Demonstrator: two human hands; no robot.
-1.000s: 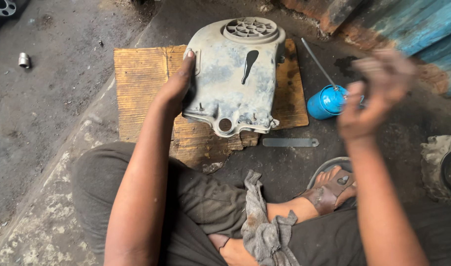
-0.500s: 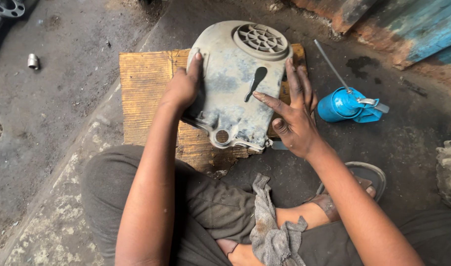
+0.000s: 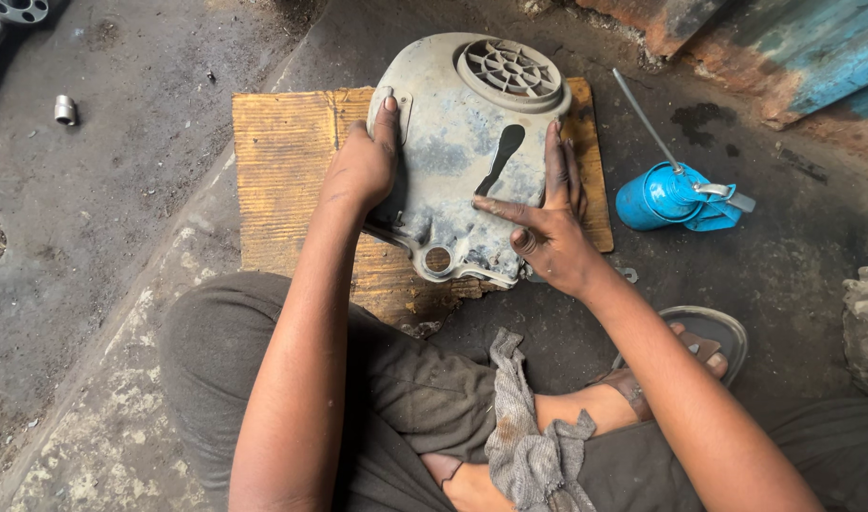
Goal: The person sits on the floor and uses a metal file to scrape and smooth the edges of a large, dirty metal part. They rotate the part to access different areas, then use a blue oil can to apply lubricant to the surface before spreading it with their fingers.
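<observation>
A dirty grey metal engine cover (image 3: 453,142) with a round grille at its top lies on a worn wooden board (image 3: 287,166). My left hand (image 3: 363,171) grips the cover's left edge, fingers curled over the rim. My right hand (image 3: 543,223) rests on the cover's right side, fingers spread flat on its face and along its edge.
A blue oil can (image 3: 671,197) with a long thin spout lies on the ground to the right. A grey rag (image 3: 524,436) is draped over my leg. A small metal socket (image 3: 65,109) sits at the far left. A sandal (image 3: 704,337) is on my foot. A rusty blue panel (image 3: 785,47) stands at the top right.
My right hand came down from the air near the oil can and settled on the cover's right side. The left hand stayed on the left edge.
</observation>
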